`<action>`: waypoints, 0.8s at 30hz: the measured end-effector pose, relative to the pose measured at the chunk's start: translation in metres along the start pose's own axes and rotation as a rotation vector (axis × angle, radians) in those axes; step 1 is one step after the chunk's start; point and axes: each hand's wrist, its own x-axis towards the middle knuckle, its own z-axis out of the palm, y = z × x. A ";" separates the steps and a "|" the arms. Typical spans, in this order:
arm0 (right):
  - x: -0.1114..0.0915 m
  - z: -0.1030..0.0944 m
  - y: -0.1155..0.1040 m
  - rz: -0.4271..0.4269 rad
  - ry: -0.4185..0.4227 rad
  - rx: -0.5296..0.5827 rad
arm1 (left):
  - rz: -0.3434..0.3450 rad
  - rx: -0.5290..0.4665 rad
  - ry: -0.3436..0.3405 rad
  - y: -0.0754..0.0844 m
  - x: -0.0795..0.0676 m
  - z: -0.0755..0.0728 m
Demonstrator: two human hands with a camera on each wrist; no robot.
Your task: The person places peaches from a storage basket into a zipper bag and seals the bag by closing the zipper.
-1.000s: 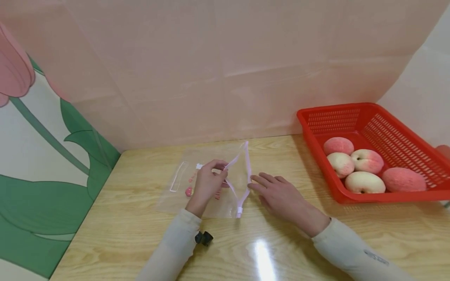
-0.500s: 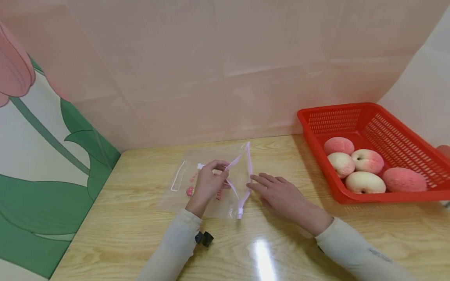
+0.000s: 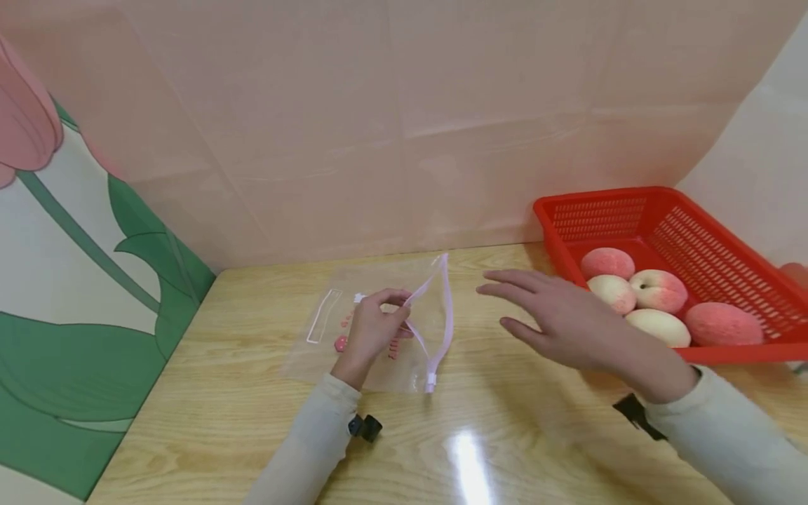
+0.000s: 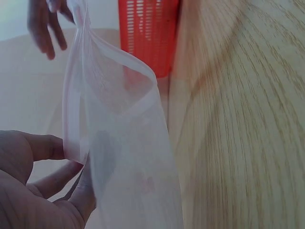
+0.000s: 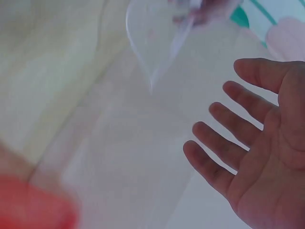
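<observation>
A clear zip bag (image 3: 315, 361) with pink prints and a lilac slider edge lies on the wooden table, its mouth spread apart toward the right. My left hand (image 3: 372, 333) pinches the upper lip of that mouth between thumb and fingers; the left wrist view shows the bag's edge (image 4: 74, 143) held there. Off to the right, my right hand (image 3: 568, 319) is in the air with fingers spread and holds nothing. It overlaps the near left side of a red basket (image 3: 701, 354). Inside the basket sit several peaches (image 3: 659, 289), some pink, some cream.
A pinkish sheet (image 3: 379, 140) covers the wall behind the table (image 3: 252, 421). On the left is a panel with a painted tulip (image 3: 25, 112) and green leaves. Small black wrist cameras show under both sleeves, one of them a camera (image 3: 366, 428) on the left.
My right hand has let go of the bag's right lip and moved right and up toward the basket. The left hand and the bag stay nearly where they were, the mouth still apart.
</observation>
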 end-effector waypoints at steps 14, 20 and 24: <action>-0.026 -0.038 0.077 0.362 -0.260 0.061 | -0.006 0.032 0.015 0.003 -0.001 0.000; -0.046 -0.029 0.104 0.416 -0.257 0.127 | 0.001 0.029 0.017 0.005 -0.002 0.000; -0.057 -0.024 0.119 0.433 -0.242 0.195 | 0.003 0.029 0.013 0.005 -0.002 0.001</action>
